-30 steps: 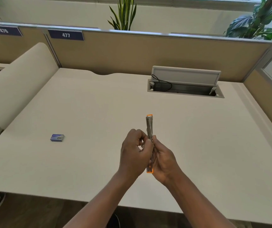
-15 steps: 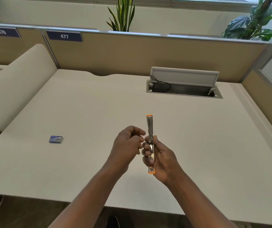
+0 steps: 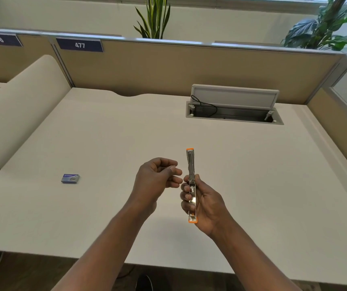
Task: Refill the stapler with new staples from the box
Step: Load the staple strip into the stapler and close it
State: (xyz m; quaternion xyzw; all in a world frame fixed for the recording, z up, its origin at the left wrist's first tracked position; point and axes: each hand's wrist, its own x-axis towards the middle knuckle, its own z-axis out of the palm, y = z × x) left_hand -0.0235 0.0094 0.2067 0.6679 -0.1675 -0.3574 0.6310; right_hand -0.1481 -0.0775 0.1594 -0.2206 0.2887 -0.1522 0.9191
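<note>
Upright, the right hand [image 3: 205, 201] clasps the opened stapler [image 3: 191, 183], while the left hand [image 3: 155, 181] hovers beside it, loosely curled, grip empty.

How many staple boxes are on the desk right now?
1. A small blue cardboard staple box lies closed on the cream desk, left of both hands, touched by neither. No others show; the open cable tray's interior is partly hidden.
</note>
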